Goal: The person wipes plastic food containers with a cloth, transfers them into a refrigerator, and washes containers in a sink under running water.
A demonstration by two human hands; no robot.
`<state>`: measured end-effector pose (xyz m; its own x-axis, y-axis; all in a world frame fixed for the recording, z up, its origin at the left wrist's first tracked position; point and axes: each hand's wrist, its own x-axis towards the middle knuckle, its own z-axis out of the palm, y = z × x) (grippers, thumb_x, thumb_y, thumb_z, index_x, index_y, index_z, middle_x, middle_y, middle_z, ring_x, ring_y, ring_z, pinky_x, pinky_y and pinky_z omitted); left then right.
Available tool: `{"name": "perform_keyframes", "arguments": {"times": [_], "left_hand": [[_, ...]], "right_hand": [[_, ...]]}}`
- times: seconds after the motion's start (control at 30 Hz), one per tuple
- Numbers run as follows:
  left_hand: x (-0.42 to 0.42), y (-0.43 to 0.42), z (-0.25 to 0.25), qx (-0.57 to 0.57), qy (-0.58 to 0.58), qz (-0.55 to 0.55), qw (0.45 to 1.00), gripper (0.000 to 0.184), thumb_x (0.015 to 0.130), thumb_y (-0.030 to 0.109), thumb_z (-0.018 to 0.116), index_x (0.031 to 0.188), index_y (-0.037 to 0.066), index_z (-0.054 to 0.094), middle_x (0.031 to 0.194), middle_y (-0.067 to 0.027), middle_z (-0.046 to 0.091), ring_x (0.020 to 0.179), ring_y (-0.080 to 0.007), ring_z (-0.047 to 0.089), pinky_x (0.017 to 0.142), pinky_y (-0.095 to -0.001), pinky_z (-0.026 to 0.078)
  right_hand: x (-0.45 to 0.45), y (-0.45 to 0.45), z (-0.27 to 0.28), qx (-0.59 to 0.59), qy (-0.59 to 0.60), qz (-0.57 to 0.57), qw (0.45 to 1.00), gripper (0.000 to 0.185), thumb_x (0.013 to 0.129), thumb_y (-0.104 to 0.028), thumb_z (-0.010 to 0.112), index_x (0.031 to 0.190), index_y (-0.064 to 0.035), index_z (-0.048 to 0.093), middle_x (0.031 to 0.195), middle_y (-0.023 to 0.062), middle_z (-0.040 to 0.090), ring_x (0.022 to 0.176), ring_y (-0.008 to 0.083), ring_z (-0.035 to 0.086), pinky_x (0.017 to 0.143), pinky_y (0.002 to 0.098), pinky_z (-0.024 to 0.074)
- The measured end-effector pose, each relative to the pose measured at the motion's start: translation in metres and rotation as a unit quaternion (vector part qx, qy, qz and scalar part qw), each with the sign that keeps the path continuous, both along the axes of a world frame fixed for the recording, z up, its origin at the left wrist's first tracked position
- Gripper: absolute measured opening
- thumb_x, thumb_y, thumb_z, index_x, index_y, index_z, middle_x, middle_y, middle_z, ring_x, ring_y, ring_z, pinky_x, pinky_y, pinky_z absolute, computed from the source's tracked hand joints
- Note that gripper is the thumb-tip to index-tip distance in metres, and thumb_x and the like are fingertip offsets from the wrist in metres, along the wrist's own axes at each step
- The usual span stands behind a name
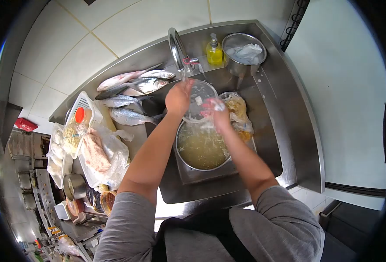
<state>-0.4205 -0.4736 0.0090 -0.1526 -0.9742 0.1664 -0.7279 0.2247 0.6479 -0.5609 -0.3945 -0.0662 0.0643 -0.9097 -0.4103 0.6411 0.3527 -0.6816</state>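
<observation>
My left hand [178, 98] grips the left rim of a clear round plastic bowl [197, 89], tilted beneath the tap [175, 50]. At the bowl's right side is my right hand [220, 115], its fingers blurred and wet with something whitish on them; whether they hold anything is unclear. Below both hands, a round metal pot [178, 150] of cloudy yellowish water with small bits stands in the sink [265, 131]. Right of the bowl lies a plastic bag with yellowish-brown contents [238, 109], partly hidden by my right hand and forearm.
Several whole fish [129, 115] lie on the steel counter at left. White baskets [90, 109] with bagged food and raw meat [96, 150] stand nearer me. Behind the sink are a yellow soap pump bottle [214, 54] and a metal pot with a whitish bag [245, 52].
</observation>
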Motion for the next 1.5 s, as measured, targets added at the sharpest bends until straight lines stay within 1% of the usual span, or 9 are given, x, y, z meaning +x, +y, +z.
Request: {"name": "perform_keyframes", "arguments": {"times": [0.1,0.17,0.27,0.57,0.83,0.97,1.23,1.37,1.5], "left_hand": [[-0.009,-0.003,-0.018,-0.002,-0.101,0.002,0.995,0.047,0.091,0.051,0.041,0.126,0.019,0.048,0.110,-0.0168,0.057,0.094,-0.0395,0.056,0.080,-0.0470,0.046],[-0.015,0.001,0.001,0.467,0.424,0.095,0.770,0.044,0.094,0.044,0.040,0.126,0.014,0.043,0.102,-0.0144,0.057,0.087,-0.0343,0.058,0.077,-0.0486,0.048],[0.007,-0.005,-0.023,0.470,0.477,-0.013,0.743,0.037,0.096,0.032,0.041,0.122,0.005,0.038,0.096,-0.0126,0.057,0.091,-0.0303,0.059,0.081,-0.0436,0.050],[0.059,0.035,-0.062,0.302,0.590,0.107,0.741,0.017,0.092,0.021,0.055,0.097,0.005,0.056,0.087,-0.0084,0.065,0.071,-0.0148,0.063,0.057,-0.0250,0.052],[0.011,0.048,-0.066,0.324,0.423,0.156,0.832,0.049,0.088,0.042,0.057,0.123,0.011,0.043,0.099,-0.0034,0.060,0.077,-0.0161,0.057,0.060,-0.0294,0.047],[0.007,0.010,-0.037,0.470,0.585,0.092,0.655,0.069,0.091,0.049,0.045,0.141,0.009,0.020,0.135,-0.0199,0.041,0.117,-0.0370,0.043,0.101,-0.0494,0.031],[0.021,0.016,-0.036,0.405,0.564,0.059,0.718,0.028,0.095,0.012,0.044,0.120,0.000,0.047,0.112,-0.0111,0.059,0.096,-0.0181,0.061,0.082,-0.0289,0.052],[0.032,0.037,-0.063,0.295,0.667,0.140,0.670,0.025,0.090,0.015,0.056,0.111,0.001,0.055,0.100,-0.0095,0.063,0.088,-0.0183,0.063,0.075,-0.0292,0.054],[0.040,0.037,-0.093,0.346,0.670,0.192,0.628,0.035,0.090,0.024,0.059,0.119,0.006,0.051,0.096,-0.0067,0.062,0.081,-0.0171,0.062,0.069,-0.0314,0.054]], "right_hand": [[0.023,0.018,-0.014,-0.192,0.145,-0.154,0.958,0.031,0.091,-0.021,0.053,0.117,-0.0036,0.049,0.097,0.0148,0.062,0.088,0.0306,0.061,0.077,0.0402,0.0488],[0.030,0.024,-0.021,-0.322,0.467,-0.049,0.822,0.040,0.089,-0.021,0.054,0.126,-0.0076,0.045,0.115,0.0154,0.057,0.102,0.0367,0.056,0.089,0.0436,0.0443],[0.041,0.029,0.007,-0.341,0.670,0.005,0.659,0.050,0.089,-0.025,0.052,0.135,-0.0115,0.036,0.135,0.0143,0.043,0.121,0.0407,0.041,0.102,0.0487,0.0317],[0.053,-0.051,0.033,-0.258,0.747,0.102,0.604,0.059,0.085,-0.039,0.054,0.137,-0.0173,0.036,0.147,0.0120,0.024,0.132,0.0352,0.028,0.102,0.0568,0.0248],[0.021,-0.045,0.052,-0.142,0.396,0.031,0.907,0.036,0.086,-0.006,0.052,0.122,-0.0003,0.049,0.101,0.0143,0.065,0.094,0.0223,0.062,0.078,0.0321,0.0490],[0.001,0.011,0.045,-0.295,0.512,0.013,0.806,0.038,0.088,-0.005,0.050,0.126,-0.0038,0.047,0.117,0.0140,0.058,0.108,0.0267,0.057,0.087,0.0361,0.0458],[0.024,-0.013,0.023,-0.312,0.754,0.021,0.578,0.057,0.087,-0.026,0.056,0.138,-0.0125,0.034,0.143,0.0087,0.035,0.131,0.0373,0.030,0.104,0.0567,0.0238],[0.033,-0.058,0.033,-0.241,0.728,0.026,0.641,0.055,0.084,-0.023,0.059,0.134,-0.0091,0.038,0.141,0.0122,0.035,0.128,0.0395,0.032,0.102,0.0544,0.0278],[0.037,-0.080,0.042,-0.055,0.310,-0.022,0.949,0.041,0.080,-0.015,0.062,0.118,-0.0052,0.051,0.104,0.0168,0.062,0.090,0.0368,0.061,0.078,0.0413,0.0488]]}}
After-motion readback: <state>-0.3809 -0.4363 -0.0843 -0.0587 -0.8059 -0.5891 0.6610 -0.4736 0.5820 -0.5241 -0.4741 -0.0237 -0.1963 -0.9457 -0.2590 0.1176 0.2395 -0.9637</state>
